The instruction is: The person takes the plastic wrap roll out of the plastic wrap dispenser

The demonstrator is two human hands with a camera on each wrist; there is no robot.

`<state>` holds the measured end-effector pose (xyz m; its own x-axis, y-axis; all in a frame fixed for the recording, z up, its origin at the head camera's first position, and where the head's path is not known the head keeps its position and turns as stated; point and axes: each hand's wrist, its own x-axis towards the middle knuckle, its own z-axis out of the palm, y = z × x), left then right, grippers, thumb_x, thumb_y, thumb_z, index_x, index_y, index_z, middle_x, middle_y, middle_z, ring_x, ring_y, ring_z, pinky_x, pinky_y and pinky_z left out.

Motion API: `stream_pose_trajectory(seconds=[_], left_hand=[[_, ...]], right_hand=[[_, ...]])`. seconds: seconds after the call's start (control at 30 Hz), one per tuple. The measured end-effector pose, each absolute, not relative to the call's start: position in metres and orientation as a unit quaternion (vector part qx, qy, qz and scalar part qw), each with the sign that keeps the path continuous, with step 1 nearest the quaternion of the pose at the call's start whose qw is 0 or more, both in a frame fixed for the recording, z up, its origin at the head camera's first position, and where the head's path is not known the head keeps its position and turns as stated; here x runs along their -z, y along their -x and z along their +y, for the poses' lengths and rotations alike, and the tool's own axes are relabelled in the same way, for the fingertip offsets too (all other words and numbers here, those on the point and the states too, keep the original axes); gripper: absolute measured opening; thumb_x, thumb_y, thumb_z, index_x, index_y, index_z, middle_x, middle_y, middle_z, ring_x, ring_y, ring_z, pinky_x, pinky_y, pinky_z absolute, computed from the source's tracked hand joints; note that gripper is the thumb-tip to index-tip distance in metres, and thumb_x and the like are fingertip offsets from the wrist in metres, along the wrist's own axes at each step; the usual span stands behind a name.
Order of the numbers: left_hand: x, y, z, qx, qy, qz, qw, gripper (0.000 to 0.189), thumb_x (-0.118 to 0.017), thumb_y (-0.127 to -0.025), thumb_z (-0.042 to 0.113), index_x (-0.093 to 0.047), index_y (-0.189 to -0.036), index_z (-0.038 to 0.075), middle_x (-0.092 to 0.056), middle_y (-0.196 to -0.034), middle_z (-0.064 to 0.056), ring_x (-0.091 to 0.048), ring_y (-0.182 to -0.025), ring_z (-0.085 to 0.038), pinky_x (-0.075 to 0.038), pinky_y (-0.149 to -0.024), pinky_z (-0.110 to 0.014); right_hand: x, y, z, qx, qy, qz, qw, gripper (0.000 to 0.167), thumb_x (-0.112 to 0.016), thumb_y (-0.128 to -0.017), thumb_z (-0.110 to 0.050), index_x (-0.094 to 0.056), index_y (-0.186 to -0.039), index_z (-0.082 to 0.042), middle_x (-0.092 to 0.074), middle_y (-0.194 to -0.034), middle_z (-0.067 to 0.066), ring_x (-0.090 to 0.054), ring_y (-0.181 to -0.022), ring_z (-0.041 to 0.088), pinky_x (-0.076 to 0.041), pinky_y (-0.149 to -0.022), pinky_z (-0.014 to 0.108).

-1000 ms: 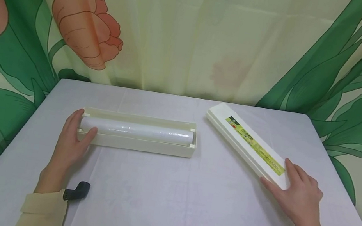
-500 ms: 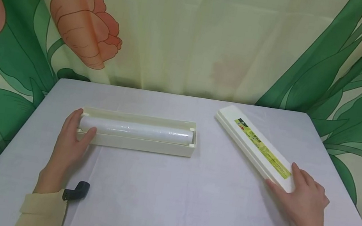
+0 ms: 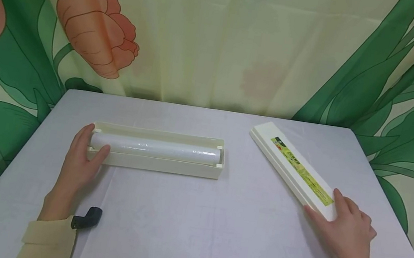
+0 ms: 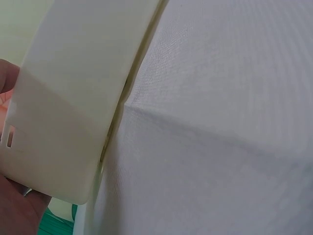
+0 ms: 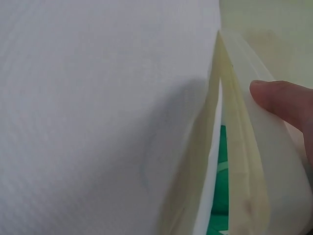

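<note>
In the head view, my left hand [image 3: 78, 172] holds the left end of a long off-white cling film box [image 3: 160, 165], thumb on the near side. A roll of clear film [image 3: 159, 149] lies inside the uncovered box. The left wrist view shows the box's plain front wall [image 4: 78, 98] close up. My right hand [image 3: 350, 235] grips the near end of the box's white lid [image 3: 294, 167], which bears a yellow-green label [image 3: 313, 185] and lies slanted on the right. In the right wrist view, my thumb [image 5: 281, 98] presses the lid's side; a gap shows beneath its edge.
A white cloth covers the table [image 3: 175, 223], whose far edge meets a patterned curtain [image 3: 203, 47] with a carrot and large leaves. Black wrist-worn pieces [image 3: 87, 218] stick out at both sleeves.
My right hand has carried the lid a little to the right and toward me, slowing by now. The left hand and the box stay put.
</note>
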<state>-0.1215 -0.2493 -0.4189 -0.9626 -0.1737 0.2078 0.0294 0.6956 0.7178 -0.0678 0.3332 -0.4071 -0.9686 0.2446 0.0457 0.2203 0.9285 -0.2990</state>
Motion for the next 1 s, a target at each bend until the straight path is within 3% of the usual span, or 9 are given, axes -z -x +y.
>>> stream_pose_trajectory(seconds=[0.4,1.0], left_hand=[[0.419,0.121,-0.249,0.383,-0.042,-0.913,0.131,0.072,-0.056,-0.102,0.031,-0.022,-0.159,0.002,-0.022,-0.162,-0.022,-0.022,-0.148,-0.043,-0.018,-0.116,-0.064],[0.42,0.122,-0.249,0.384,-0.049,-0.914,0.121,0.073,-0.055,-0.103,0.031,-0.018,-0.16,0.002,-0.019,-0.163,-0.022,-0.02,-0.149,-0.042,-0.016,-0.117,-0.063]], right_hand=[[0.406,0.066,0.321,-0.147,0.132,-0.98,-0.005,0.099,-0.064,-0.089,-0.058,-0.025,-0.155,0.006,-0.032,-0.141,0.041,-0.032,-0.114,0.067,-0.028,-0.08,0.08],[0.409,0.067,0.316,-0.128,0.124,-0.983,-0.051,0.106,-0.064,-0.086,-0.066,-0.027,-0.153,0.008,-0.035,-0.135,0.043,-0.041,-0.107,0.065,-0.04,-0.073,0.076]])
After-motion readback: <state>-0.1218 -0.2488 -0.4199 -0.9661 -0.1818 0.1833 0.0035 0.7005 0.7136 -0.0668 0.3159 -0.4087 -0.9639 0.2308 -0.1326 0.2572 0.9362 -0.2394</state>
